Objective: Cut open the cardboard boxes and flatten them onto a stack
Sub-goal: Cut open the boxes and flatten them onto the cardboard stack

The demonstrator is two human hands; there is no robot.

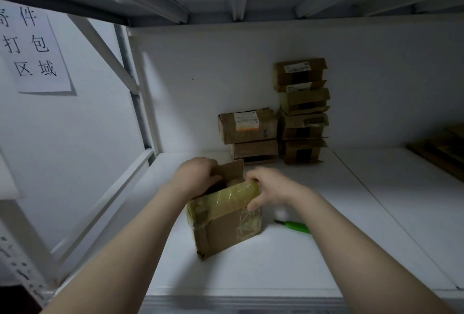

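A small brown cardboard box [226,226] with yellowish tape stands on the white shelf [276,263], its top open. My left hand [195,175] grips the far top flap, which stands upright. My right hand [268,185] holds the near taped flap at its right end, thumb on the box's front. A green-handled cutter [296,226] lies on the shelf just right of the box, in neither hand.
Several taped cardboard boxes are stacked against the back wall, two on the left [251,135] and a taller pile beside them [302,110]. Flat brown cardboard [442,150] lies at the far right. A paper sign [32,47] hangs on the left wall. Shelf beams run overhead.
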